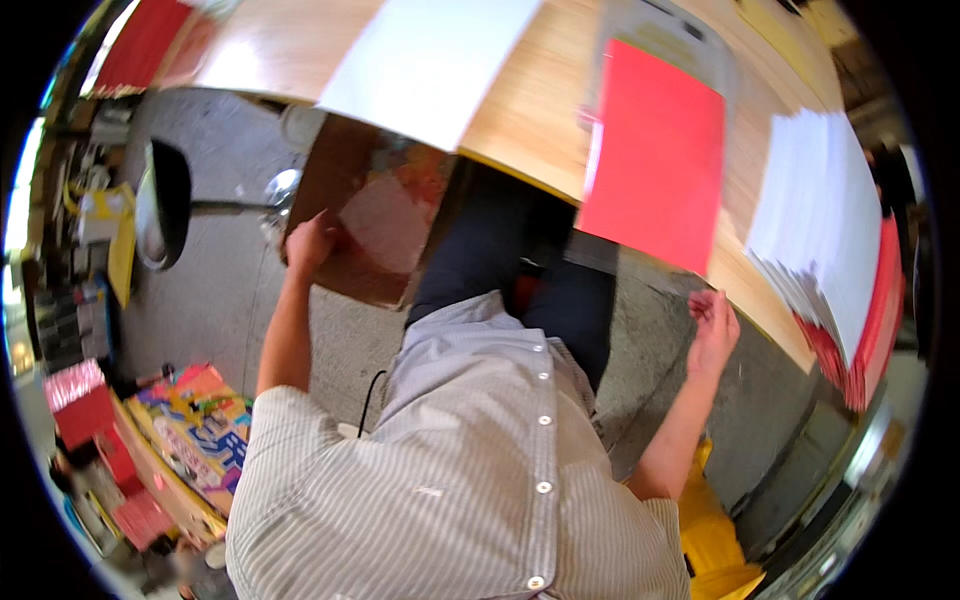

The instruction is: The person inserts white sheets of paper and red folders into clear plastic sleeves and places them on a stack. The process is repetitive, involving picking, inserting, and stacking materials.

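Observation:
A red sheet or folder (660, 155) lies over the wooden table (525, 110), its lower end jutting past the table's edge. Just below its lower right corner is my right hand (712, 330), open, with loosely bent fingers and nothing visible in them. My left hand (312, 242) is at the left rim of an open cardboard box (330, 180) below the table. Its fingers are curled closed, and blur hides what they hold, if anything. Inside the box are a pale pink sheet (385, 222) and some orange-red scraps.
A large white sheet (430, 65) covers part of the table to the left. At the right stands a thick stack of white sheets (820, 215) over red ones (870, 320). A grey machine or tray (665, 25) sits behind the red sheet. A stool (165, 205) stands at left.

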A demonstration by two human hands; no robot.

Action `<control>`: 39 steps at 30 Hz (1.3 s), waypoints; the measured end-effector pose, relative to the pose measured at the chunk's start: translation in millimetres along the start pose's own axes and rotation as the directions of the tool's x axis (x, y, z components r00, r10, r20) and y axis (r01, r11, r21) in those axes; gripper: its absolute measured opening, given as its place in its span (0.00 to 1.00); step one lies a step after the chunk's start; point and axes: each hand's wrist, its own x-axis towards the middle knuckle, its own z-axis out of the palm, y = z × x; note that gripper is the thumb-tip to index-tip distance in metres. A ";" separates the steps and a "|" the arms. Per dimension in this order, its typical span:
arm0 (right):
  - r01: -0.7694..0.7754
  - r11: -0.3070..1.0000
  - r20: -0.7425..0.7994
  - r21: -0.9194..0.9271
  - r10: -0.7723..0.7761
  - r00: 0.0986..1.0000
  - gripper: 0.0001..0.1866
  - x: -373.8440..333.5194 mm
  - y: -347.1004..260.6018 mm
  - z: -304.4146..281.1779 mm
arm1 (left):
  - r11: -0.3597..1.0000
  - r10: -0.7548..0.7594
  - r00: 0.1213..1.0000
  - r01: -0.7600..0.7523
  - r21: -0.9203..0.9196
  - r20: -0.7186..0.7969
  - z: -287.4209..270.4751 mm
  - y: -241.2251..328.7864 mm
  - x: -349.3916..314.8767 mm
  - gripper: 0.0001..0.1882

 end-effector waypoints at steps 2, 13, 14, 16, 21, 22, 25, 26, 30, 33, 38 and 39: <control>0.191 0.961 -0.107 -0.201 -0.215 0.971 0.19 -4.2 10.9 -10.1 | 0.994 0.038 0.999 -0.042 -0.103 -0.036 -42.2 73.0 -3.0 0.32; 0.769 0.019 0.625 -0.639 -0.569 0.534 0.31 16.0 -30.0 32.7 | 0.393 0.780 0.254 -0.910 0.132 -0.571 -111.9 397.8 -41.4 0.24; 0.785 0.029 0.620 -0.619 -0.595 0.511 0.26 18.2 -31.7 33.5 | 0.370 0.779 0.226 -0.919 0.138 -0.585 -111.7 398.4 -37.6 0.20; 0.805 0.093 0.589 -0.587 -0.633 0.502 0.17 22.5 -35.8 34.7 | 0.325 0.773 0.171 -0.933 0.151 -0.611 -110.4 395.7 -30.2 0.13; 0.759 0.405 0.467 -0.509 -0.611 0.639 0.05 33.2 -43.0 35.1 | 0.421 0.592 0.445 -0.882 -0.214 -0.672 -125.4 404.7 -38.7 0.05; 0.695 0.534 0.422 -0.481 -0.554 0.718 0.05 34.1 -45.1 37.6 | 0.431 0.570 0.501 -0.857 -0.282 -0.651 -125.8 404.7 -38.3 0.05; 0.520 0.763 0.337 -0.384 -0.408 0.848 0.04 37.0 -49.4 44.8 | 0.462 0.509 0.655 -0.755 -0.465 -0.558 -128.1 406.9 -36.1 0.05; 0.518 0.772 0.336 -0.368 -0.408 0.849 0.04 39.1 -47.5 45.0 | 0.481 0.488 0.707 -0.707 -0.518 -0.512 -130.9 407.8 -37.7 0.06; 0.405 0.873 0.279 -0.274 -0.331 0.902 0.04 40.0 -44.9 46.3 | 0.500 0.420 0.849 -0.512 -0.699 -0.320 -139.2 411.0 -39.8 0.06; 0.465 0.831 0.271 -0.305 -0.393 0.879 0.05 41.1 -44.3 48.1 | 0.436 0.379 0.879 -0.446 -0.782 -0.290 -134.3 411.3 -37.3 0.07; 0.392 0.852 0.212 -0.347 -0.336 0.918 0.07 46.1 -38.7 48.5 | 0.482 0.349 0.912 -0.371 -0.794 -0.214 -141.7 415.7 -39.0 0.08; 0.377 0.855 0.204 -0.357 -0.322 0.924 0.07 46.5 -39.1 49.1 | 0.498 0.342 0.919 -0.356 -0.791 -0.198 -143.9 416.7 -39.5 0.08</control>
